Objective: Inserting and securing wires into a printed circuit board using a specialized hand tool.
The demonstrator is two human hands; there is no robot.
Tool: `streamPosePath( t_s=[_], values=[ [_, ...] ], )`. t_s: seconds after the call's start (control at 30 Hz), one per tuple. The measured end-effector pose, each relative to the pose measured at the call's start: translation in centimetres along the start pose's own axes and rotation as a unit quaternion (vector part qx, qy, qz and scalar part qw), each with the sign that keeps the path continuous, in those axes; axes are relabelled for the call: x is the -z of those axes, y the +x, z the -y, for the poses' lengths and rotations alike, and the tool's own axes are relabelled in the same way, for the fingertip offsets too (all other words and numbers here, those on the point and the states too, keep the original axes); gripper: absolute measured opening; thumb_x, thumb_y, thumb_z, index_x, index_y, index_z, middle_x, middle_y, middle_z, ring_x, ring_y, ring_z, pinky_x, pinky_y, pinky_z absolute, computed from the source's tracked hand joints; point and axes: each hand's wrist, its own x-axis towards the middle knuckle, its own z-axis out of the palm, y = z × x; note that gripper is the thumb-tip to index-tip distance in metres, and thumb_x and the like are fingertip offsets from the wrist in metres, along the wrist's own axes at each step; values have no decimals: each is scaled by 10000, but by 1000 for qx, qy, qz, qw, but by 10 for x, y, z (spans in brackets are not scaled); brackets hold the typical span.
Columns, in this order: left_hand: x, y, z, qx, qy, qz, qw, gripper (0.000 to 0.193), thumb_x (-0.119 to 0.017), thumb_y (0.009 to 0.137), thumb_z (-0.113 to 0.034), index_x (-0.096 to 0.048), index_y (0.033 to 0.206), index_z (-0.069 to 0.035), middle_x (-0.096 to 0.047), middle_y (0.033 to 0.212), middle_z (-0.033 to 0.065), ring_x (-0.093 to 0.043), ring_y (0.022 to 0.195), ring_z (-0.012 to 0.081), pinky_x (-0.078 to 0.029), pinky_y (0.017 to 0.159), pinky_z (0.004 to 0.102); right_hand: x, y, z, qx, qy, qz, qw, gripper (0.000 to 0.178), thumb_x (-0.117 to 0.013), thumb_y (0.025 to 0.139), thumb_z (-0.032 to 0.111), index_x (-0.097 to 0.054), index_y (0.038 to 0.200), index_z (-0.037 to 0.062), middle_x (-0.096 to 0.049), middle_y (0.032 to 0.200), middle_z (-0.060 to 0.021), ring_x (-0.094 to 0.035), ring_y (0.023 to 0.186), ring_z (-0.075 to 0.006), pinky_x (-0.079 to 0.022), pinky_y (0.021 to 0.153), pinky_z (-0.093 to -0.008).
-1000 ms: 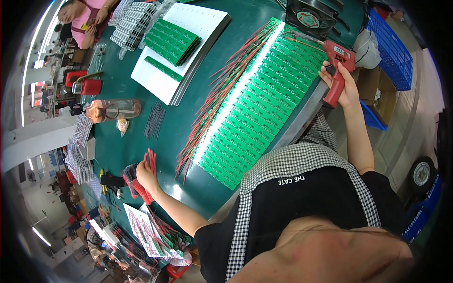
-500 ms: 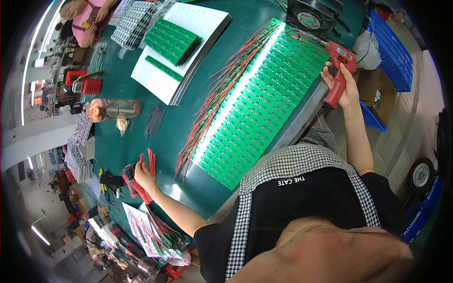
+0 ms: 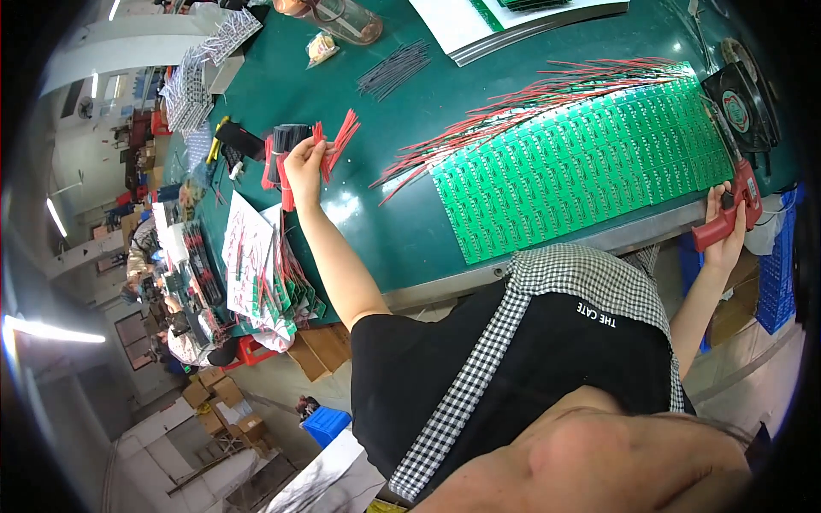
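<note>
My left hand [image 3: 304, 162] is raised over the green table [image 3: 402, 231] and holds a small bunch of red wires [image 3: 339, 141] fanning out up and right. My right hand [image 3: 725, 224] grips a red soldering gun [image 3: 729, 214] at the table's right edge, its tip pointing up toward the rows of small green circuit boards [image 3: 581, 167]. Those boards lie in a long panel with red wire leads [image 3: 513, 107] sticking out along the far side.
A black fan [image 3: 742, 103] sits at the far right. Loose black wires [image 3: 393, 68], a clear bottle [image 3: 342, 17] and white sheets [image 3: 513, 21] lie farther back. Stacks of wired boards and papers [image 3: 256, 265] pile up at the left edge. Cardboard boxes [image 3: 222, 410] stand on the floor.
The view has swung, so the table now lies across the top. My left hand has lifted the red wires up from the table's left edge. My right hand still holds the soldering gun.
</note>
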Motion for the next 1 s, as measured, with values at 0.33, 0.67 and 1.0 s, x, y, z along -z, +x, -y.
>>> streamPosePath(
  t_s=[0.33,0.67,1.0],
  values=[
    [-7,-11,12,7,112,8,994,153,-559,789,-15,-595,895,89,-624,752,92,-600,674,127,-468,625,197,1,1,2,12,-27,-32,999,406,-467,862,105,-329,1203,-65,-450,1136,-192,-435,1068,-280,-297,1014,-396],
    [-23,-11,12,-116,329,-51,936,136,-578,751,-73,-613,850,12,-608,734,122,-588,660,207,-445,605,283,4,1,6,10,-42,-26,999,429,-462,867,114,-302,1225,-59,-454,1106,-185,-442,1072,-275,-306,1014,-375],
    [-34,-11,12,-191,443,-51,875,112,-539,768,-87,-608,820,-15,-576,782,100,-558,734,271,-440,653,342,10,4,10,-12,-24,-7,1000,424,-460,868,104,-303,1230,-52,-436,1134,-188,-425,1091,-276,-299,1019,-387]
  ],
)
